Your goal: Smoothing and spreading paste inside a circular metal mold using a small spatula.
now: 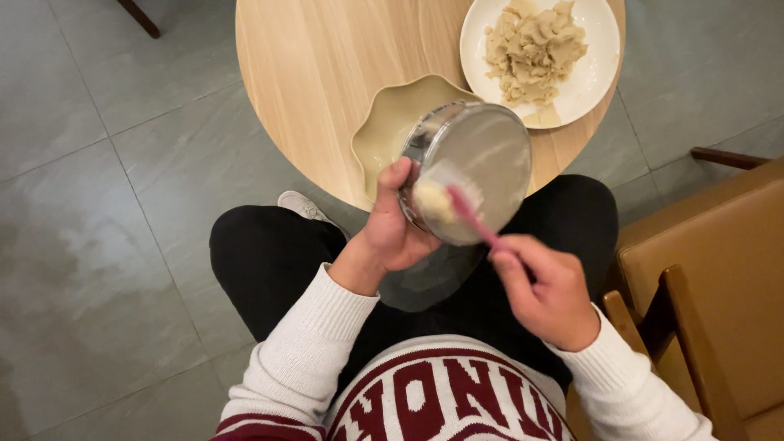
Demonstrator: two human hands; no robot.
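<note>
Metal bowl (478, 167), tipped on its side with the mouth facing the person, held above the bench (327, 73) edge, so its contents can be scraped out. Left hand (396, 233) fingers closed around the rim nearest the lap. Just beyond those fingers sits a wavy-edged green dish (384, 131), under the tilted bowl. Farther off, a white plate (600, 69) heaped with pale dough pieces. Right hand (551, 294) fingers pinch a pink spatula (469, 214), its tip against a pale dough lump (433, 200) inside the bowl.
</note>
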